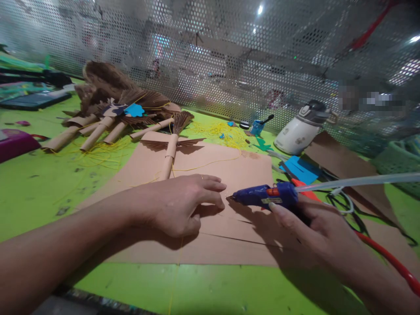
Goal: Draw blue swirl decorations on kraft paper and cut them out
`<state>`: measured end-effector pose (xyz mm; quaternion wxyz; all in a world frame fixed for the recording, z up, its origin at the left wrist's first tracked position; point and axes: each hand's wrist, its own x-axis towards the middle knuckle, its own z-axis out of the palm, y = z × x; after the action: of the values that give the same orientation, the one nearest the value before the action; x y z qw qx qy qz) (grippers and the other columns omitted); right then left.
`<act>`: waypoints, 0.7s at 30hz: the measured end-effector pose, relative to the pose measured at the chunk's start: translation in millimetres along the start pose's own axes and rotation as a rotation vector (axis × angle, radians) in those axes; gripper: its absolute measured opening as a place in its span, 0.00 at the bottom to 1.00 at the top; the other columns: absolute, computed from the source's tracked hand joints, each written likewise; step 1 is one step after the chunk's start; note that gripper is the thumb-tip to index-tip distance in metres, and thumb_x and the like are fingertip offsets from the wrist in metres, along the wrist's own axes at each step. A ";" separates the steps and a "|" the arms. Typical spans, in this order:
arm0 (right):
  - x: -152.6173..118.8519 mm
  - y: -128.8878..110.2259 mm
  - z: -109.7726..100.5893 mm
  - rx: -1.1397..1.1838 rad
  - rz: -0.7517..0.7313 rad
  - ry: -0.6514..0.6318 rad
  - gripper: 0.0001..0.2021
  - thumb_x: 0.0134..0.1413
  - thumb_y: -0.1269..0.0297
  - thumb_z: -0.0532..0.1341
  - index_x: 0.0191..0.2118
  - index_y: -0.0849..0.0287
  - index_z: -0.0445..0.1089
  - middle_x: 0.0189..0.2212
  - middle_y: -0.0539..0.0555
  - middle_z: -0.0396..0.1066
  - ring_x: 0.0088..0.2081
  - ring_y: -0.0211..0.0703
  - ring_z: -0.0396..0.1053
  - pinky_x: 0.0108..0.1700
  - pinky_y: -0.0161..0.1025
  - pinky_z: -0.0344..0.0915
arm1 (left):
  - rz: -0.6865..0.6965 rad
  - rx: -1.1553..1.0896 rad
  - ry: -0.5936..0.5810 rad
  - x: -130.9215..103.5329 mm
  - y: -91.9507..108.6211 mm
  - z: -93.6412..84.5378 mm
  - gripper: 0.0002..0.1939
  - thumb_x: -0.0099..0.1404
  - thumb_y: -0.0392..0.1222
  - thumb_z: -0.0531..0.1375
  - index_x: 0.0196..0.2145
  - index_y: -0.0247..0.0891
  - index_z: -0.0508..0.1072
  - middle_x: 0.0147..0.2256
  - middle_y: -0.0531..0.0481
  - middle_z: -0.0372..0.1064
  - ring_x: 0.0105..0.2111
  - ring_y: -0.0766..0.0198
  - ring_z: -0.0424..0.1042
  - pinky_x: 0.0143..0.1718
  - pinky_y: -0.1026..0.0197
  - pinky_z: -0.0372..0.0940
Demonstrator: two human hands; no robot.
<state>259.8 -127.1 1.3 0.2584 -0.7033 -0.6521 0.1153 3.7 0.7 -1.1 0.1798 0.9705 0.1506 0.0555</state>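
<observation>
My right hand [315,223] is wrapped round a blue glue gun [262,195] with a clear glue stick in its back; the nozzle points left, just beside the fingertips of my other hand. My left hand [183,203] rests palm down on a brown paper sheet [243,168], fingers reaching right and slightly bent. Whatever lies under its palm is hidden. Beyond that hand, a rolled paper tube figure [169,155] with pleated brown paper at its top and sides lies on the sheet. A yellow thread [210,164] runs from it across the paper.
Several tube figures [98,131] with pleated paper are heaped at the back left. A white bottle [297,131], blue paper [300,169] and a green basket [398,162] stand or lie at the right. A phone [36,99] and a magenta object [16,144] are far left.
</observation>
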 end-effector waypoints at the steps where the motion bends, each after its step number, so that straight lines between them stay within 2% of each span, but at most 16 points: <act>1: -0.1 0.6 -0.3 -0.005 -0.007 0.001 0.25 0.65 0.42 0.56 0.45 0.54 0.84 0.25 0.54 0.80 0.26 0.49 0.75 0.28 0.41 0.70 | -0.002 0.002 0.002 -0.1 0.0 0.0 0.32 0.51 0.22 0.59 0.53 0.36 0.81 0.66 0.38 0.65 0.69 0.48 0.60 0.66 0.53 0.62; 5: -0.2 3.0 -2.1 -0.028 -0.027 0.021 0.25 0.65 0.41 0.56 0.42 0.54 0.84 0.21 0.52 0.75 0.22 0.45 0.70 0.23 0.39 0.66 | -0.006 0.002 -0.005 -0.8 0.1 -0.4 0.32 0.51 0.22 0.59 0.53 0.37 0.81 0.66 0.38 0.65 0.69 0.49 0.60 0.66 0.54 0.62; 11: -2.3 8.7 -4.4 -0.011 0.001 0.020 0.24 0.64 0.41 0.57 0.41 0.53 0.83 0.28 0.53 0.80 0.29 0.47 0.76 0.31 0.40 0.74 | -0.019 -0.004 -0.006 -2.0 0.9 -1.4 0.31 0.52 0.23 0.59 0.52 0.37 0.81 0.66 0.38 0.64 0.69 0.50 0.60 0.65 0.54 0.63; 15: -2.9 6.7 -2.3 0.003 0.021 0.048 0.23 0.62 0.40 0.58 0.39 0.54 0.82 0.26 0.53 0.80 0.25 0.47 0.74 0.25 0.40 0.70 | -0.015 -0.002 -0.010 -2.4 1.1 -1.6 0.30 0.52 0.23 0.59 0.52 0.36 0.81 0.66 0.38 0.64 0.69 0.47 0.60 0.66 0.53 0.63; 17: -3.2 2.0 -1.2 0.007 0.019 0.044 0.23 0.63 0.41 0.58 0.37 0.54 0.82 0.25 0.53 0.79 0.26 0.47 0.74 0.26 0.40 0.70 | -0.009 -0.003 -0.007 -2.0 0.9 -1.5 0.31 0.52 0.23 0.58 0.53 0.36 0.80 0.66 0.39 0.65 0.69 0.46 0.60 0.66 0.52 0.63; 21: -3.7 -4.1 -0.9 0.016 0.065 0.032 0.24 0.64 0.41 0.57 0.39 0.55 0.81 0.23 0.52 0.78 0.25 0.47 0.73 0.25 0.41 0.67 | 0.005 -0.001 -0.008 -1.0 0.7 -1.4 0.31 0.52 0.23 0.58 0.52 0.36 0.81 0.65 0.38 0.66 0.68 0.45 0.61 0.65 0.52 0.64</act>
<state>256.3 -130.9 3.5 0.2707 -0.7237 -0.6238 0.1176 2.7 0.3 0.4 0.1806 0.9710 0.1477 0.0523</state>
